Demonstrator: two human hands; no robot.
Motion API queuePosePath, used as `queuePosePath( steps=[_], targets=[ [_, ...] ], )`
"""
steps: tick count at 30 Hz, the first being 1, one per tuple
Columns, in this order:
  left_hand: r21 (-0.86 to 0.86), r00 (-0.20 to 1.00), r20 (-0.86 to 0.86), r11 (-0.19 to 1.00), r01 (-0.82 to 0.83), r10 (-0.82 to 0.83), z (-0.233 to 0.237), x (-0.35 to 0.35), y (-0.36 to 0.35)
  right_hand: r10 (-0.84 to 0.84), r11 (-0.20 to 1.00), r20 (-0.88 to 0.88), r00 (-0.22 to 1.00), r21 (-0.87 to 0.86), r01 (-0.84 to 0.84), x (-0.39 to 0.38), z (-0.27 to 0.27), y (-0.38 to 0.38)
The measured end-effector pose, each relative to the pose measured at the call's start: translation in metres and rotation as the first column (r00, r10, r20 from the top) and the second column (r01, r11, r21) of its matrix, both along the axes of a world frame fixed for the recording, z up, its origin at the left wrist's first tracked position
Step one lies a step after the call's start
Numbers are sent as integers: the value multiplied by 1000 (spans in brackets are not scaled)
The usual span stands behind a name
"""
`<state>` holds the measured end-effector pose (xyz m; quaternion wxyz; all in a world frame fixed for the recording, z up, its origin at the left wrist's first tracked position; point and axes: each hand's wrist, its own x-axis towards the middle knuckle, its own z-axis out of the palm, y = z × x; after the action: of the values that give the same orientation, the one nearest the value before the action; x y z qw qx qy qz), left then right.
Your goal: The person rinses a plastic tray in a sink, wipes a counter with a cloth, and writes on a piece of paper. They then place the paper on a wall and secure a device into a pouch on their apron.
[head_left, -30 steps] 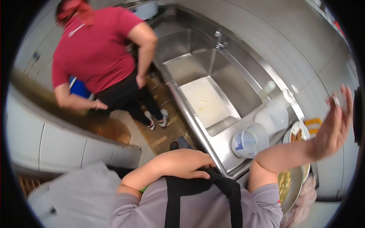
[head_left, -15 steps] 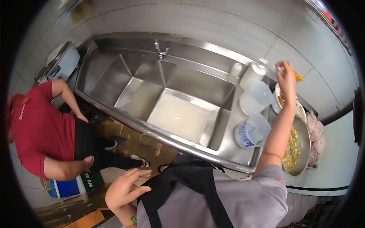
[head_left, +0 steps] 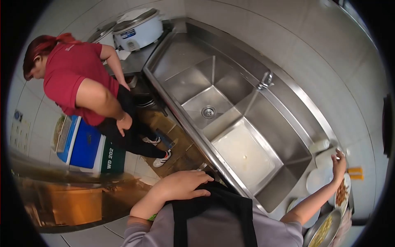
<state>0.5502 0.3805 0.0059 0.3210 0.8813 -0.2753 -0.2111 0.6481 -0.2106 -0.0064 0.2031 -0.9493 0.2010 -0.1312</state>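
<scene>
Your left hand [head_left: 181, 186] is open, palm down, its fingers loosely bent against the top of your black apron [head_left: 212, 201]. Your right hand [head_left: 339, 165] is stretched out to the far side of the sink [head_left: 224, 162], fingers partly curled, just beside the white jug [head_left: 325, 158]; you can't tell from here whether it grips or touches anything. A small bottle [head_left: 319, 146] lies just beyond that jug, and a clear tub [head_left: 319, 180] is on the near side of the hand. Nearer you are another tub [head_left: 304, 212], a plate of brown food [head_left: 342, 195] and a pan of yellowish food [head_left: 325, 230]. Between your hands, the sink's closer basin has a pale, shallow tray [head_left: 243, 154] in it; the farther basin shows its drain [head_left: 208, 112]. Beyond your left hand, a co-worker [head_left: 80, 78] in a red shirt stands bent forward.
</scene>
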Motion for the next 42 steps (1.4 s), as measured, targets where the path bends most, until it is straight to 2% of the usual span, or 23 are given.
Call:
queuePosePath(
  steps=[1, 2, 4, 7, 10, 11, 12, 13, 14, 16, 18, 20, 22, 25, 26, 28, 31, 33, 36, 37, 38, 40, 42],
  targets=[
    [-5, 1000, -20, 1000, -12, 12, 0, 7, 4, 189, 976, 94, 978, 89, -197, 27, -14, 4],
    [-7, 999, -39, 1000, -22, 21, 1, 15, 8, 193, 976, 13, 981, 100, -193, 49, 0, 49],
    [-22, 997, -55, 998, -53, 52, 3, 30, 19, 358, 913, 16, 934, 201, -354, 99, -2, 108],
    [-51, 995, -87, 997, -58, 54, 6, 40, 36, 568, 806, 9, 823, 194, -559, 155, -2, 204],
    [-116, 989, -137, 992, 44, -60, 7, 62, 54, 704, 692, 44, 708, 180, -699, 185, -20, 280],
    [-143, 989, -121, 987, 71, -89, 3, 71, 61, 730, 678, -15, 683, 143, -721, 190, -30, 297],
    [-167, 987, -109, 981, 101, -121, 2, 77, 68, 753, 650, -32, 657, 187, -736, 196, -48, 310],
    [-124, 982, -144, 986, 108, -126, 6, 84, 74, 764, 642, -67, 642, 190, -743, 201, -71, 316],
    [-130, 970, -154, 977, 169, -189, 6, 92, 83, 735, 674, -128, 666, 253, -694, 199, -78, 325],
    [-99, 969, -145, 978, 185, -199, 2, 100, 102, 678, 730, -134, 723, 233, -642, 201, -104, 323],
    [-101, 956, -170, 969, 224, -238, 0, 109, 120, 584, 779, -128, 801, 366, -509, 206, -121, 320],
    [-108, 955, -211, 976, 188, -207, 0, 119, 132, 505, 842, -128, 854, 291, -455, 223, -154, 296],
    [-147, 958, -193, 971, 187, -214, -4, 132, 141, 218, 951, -69, 973, 239, -196, 241, -171, 277],
    [-184, 961, -193, 969, 165, -200, -7, 145, 148, 126, 968, 25, 992, 218, -129, 277, -178, 256],
    [-128, 969, -194, 983, 132, -155, -4, 148, 148, 140, 967, 22, 990, 214, -142, 286, -186, 250],
    [-78, 982, -167, 994, 78, -90, -4, 158, 147, -28, 910, 67, 997, 415, -2, 326, -206, 233],
    [-99, 995, -76, 994, 50, -57, -6, 164, 153, 25, 940, 157, 987, 331, -76, 358, -212, 234],
    [-99, 974, -210, 993, 66, -86, -2, 169, 155, 65, 975, 179, 982, 197, -100, 375, -207, 233],
    [-27, 986, -168, 1000, 1, -5, 4, 179, 148, 100, 960, 312, 945, 218, -174, 399, -203, 235],
    [-19, 987, -159, 1000, -11, 8, 5, 181, 148, 170, 974, 361, 917, 78, -211, 406, -206, 233],
    [-22, 984, -178, 1000, -4, 0, 3, 186, 146, 173, 973, 374, 911, 82, -218, 416, -210, 234],
    [-24, 979, -202, 999, 39, -43, -2, 193, 141, 150, 962, 278, 949, 179, -205, 408, -208, 229],
    [-96, 964, -214, 986, 139, -157, -10, 202, 132, 13, 960, 317, 948, 260, -100, 394, -235, 233]
  ],
)
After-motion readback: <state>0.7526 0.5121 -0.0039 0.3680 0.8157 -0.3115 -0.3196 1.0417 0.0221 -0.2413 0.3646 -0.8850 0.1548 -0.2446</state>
